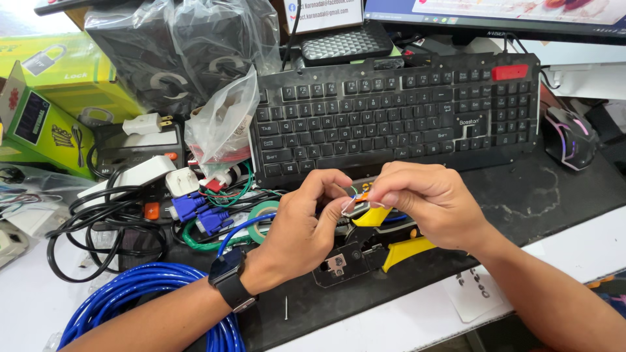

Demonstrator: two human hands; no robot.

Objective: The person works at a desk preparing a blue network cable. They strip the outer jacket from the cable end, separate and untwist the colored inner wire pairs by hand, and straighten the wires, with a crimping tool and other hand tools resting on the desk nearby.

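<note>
1. The left hand [301, 225], wearing a black wristwatch [229, 280], is pinching thin coloured wires [360, 193], its grip closed on them.
2. The right hand [427, 199] is pinching the same wires, fingertips nearly touching the left's.
3. Just below, a black and yellow crimping tool [372, 251] is lying on the bench [541, 195], in front of a black keyboard [398, 111].
4. A coiled blue cable [140, 293] is lying at the left.

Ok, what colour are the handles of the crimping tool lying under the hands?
Yellow handles on a black crimping tool, clearest in the head view.

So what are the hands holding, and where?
Both the left hand and right hand pinch the thin coloured wires at the blue cable's stripped end, with their fingertips.
</note>
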